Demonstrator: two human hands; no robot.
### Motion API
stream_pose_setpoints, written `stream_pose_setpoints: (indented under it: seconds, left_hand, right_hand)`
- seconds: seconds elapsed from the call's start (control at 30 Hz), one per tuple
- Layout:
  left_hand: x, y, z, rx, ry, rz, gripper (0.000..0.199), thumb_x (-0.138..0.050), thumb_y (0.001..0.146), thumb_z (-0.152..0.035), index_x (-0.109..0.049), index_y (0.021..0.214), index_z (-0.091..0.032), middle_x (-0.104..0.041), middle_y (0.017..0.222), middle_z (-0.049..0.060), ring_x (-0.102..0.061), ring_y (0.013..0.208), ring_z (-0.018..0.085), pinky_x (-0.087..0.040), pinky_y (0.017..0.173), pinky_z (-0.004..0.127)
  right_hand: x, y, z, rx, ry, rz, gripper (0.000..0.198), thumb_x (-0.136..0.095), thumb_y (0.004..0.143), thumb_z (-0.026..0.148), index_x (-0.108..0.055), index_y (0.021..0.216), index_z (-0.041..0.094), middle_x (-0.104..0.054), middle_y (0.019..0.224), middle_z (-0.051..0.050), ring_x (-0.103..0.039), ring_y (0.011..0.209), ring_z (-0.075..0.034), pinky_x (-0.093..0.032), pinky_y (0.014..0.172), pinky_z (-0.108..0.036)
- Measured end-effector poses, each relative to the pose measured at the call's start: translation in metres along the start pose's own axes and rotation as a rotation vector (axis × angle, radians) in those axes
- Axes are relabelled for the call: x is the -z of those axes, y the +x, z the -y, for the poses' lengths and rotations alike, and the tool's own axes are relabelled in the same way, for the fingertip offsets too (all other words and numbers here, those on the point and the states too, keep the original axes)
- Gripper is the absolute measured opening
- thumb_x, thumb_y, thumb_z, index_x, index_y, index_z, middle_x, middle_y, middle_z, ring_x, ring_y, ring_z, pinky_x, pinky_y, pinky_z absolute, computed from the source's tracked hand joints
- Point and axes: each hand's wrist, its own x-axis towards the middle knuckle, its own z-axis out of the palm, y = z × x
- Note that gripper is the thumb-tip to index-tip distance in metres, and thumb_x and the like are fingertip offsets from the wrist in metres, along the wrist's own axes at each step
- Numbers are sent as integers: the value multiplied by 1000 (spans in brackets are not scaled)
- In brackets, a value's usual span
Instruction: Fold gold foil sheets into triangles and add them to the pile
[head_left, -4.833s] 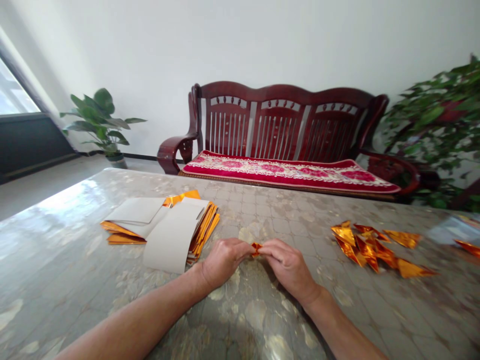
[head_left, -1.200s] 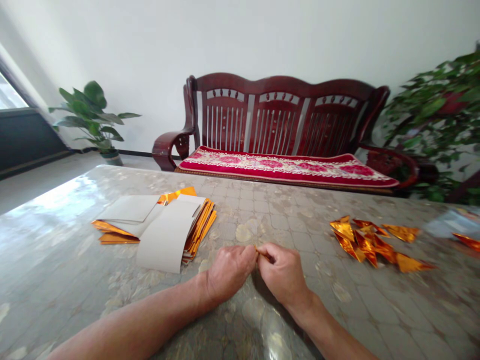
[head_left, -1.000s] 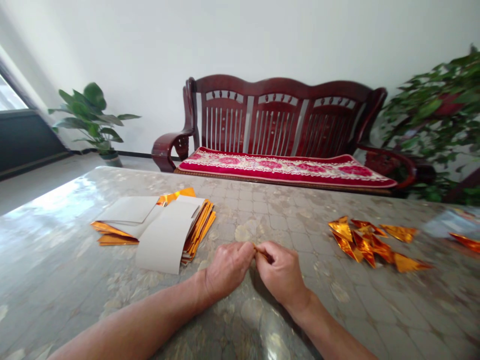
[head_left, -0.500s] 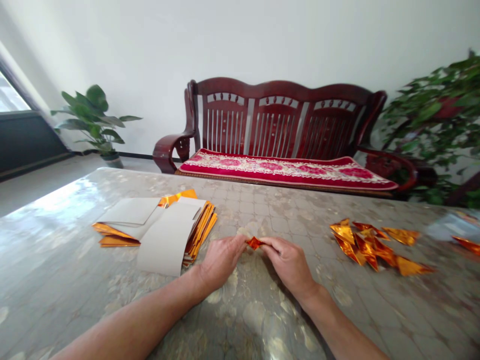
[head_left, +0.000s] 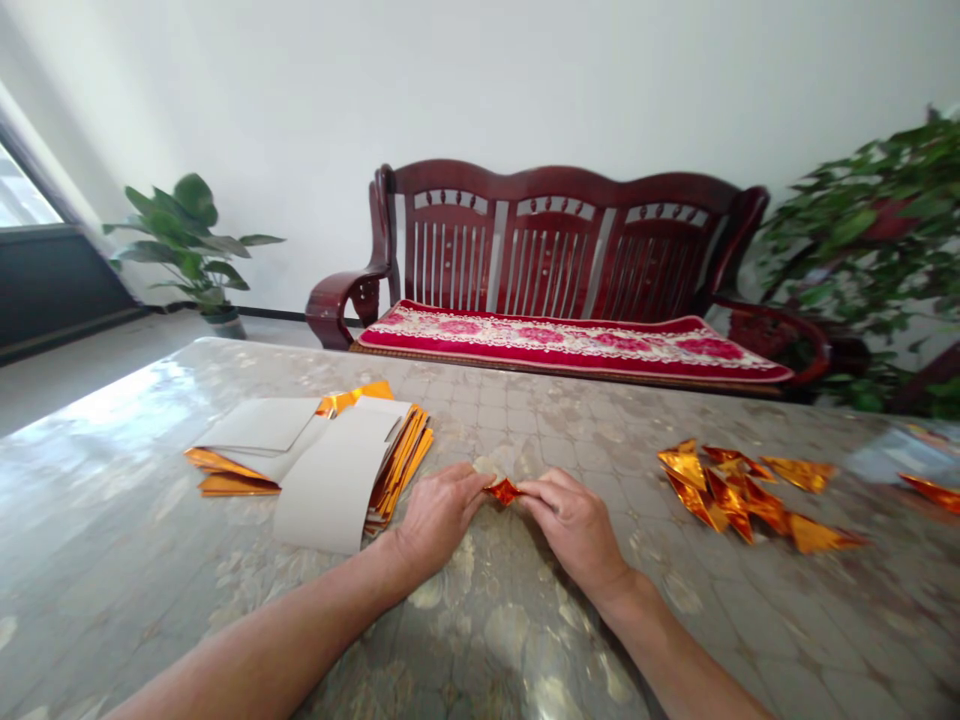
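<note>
A small piece of folded orange foil paper [head_left: 504, 491] is held between my two hands, just above the table. My left hand [head_left: 442, 508] pinches its left end and my right hand [head_left: 574, 515] pinches its right end. The middle of the piece shows as a shiny diamond shape; its ends are hidden by my fingers. To the left of my left hand lies a stack of foil paper sheets [head_left: 326, 485], white on one side and orange on the edges. Right of my right hand rests a loose pile of folded orange foil pieces [head_left: 739, 495].
The table [head_left: 525, 640] has a glossy patterned cover. At its right edge lies a clear plastic bag [head_left: 900, 455] beside another orange piece. Behind stands a dark red wooden bench [head_left: 559, 240] with a floral cushion [head_left: 570, 338], between potted plants [head_left: 191, 240].
Both hands have shifted very slightly to the left and down with the foil piece, still pinching its two ends. The stack and the pile have stayed put.
</note>
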Motion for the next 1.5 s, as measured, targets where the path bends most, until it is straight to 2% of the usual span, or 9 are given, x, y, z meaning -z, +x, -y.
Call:
stream_pose_setpoints:
  seconds: [0.27,0.47,0.6,0.77,0.93,1.07,1.27,1.5]
  left_hand:
    - [2,4,5,49,34,55,34,-44,101,-42,-73,105,-27,-71,86,3,-67,83,18,-45,71,24]
    - [7,4,3,8,102,112,37,-41,101,-44,-73,100,-27,-70,84,3,-66,82,17,-42,68,23]
    - [7,2,-1,3,113,104,32,-43,101,-40,-73,100,-27,-70,84,3,-66,81,17,-40,66,23]
    - [1,0,-2,-1,100,79,31,-44,101,-36,-70,93,-23,-69,82,3,-64,77,16,-38,64,22]
    - [-5,0,0,-19,59,29,28,-43,101,-35,-69,99,-25,-69,84,1,-65,80,16,-39,66,22]
    - [-7,0,3,-98,26,21,25,-43,101,-30,-67,102,-26,-69,85,0,-65,82,15,-41,70,22]
    - [-12,-2,5,-201,62,0,20,-46,100,-26,-65,105,-25,-68,85,-1,-64,82,15,-42,72,22]
    - [-15,-1,2,-129,80,-28,27,-42,102,-34,-66,93,-24,-67,80,-1,-64,78,14,-42,69,22]
  right_hand:
    - [-4,-1,-1,-23,-36,46,20,-61,89,18,-75,102,24,-71,87,-2,-68,83,-16,-50,74,-25]
    - [-5,0,-5,-46,-115,60,17,-61,90,22,-76,98,25,-72,86,-2,-69,81,-17,-50,74,-25]
    - [-6,-1,-6,-29,-155,71,16,-62,90,20,-76,96,25,-72,86,-2,-68,82,-17,-48,73,-24]
    - [-9,-1,-3,82,-101,55,17,-59,93,24,-76,92,24,-69,79,-2,-66,77,-15,-46,68,-22]
    - [-10,-1,-5,98,-103,22,21,-55,94,22,-76,99,23,-67,78,-3,-65,76,-16,-46,69,-22]
    - [-10,0,-8,79,-99,17,26,-52,94,19,-75,106,23,-68,81,-3,-65,79,-16,-48,71,-23]
    - [-8,-1,-9,124,-47,33,32,-44,97,20,-75,105,24,-65,79,-4,-63,79,-15,-47,70,-23]
    - [-5,1,-4,161,-42,76,33,-43,97,21,-76,102,25,-61,76,-3,-61,76,-15,-44,68,-22]
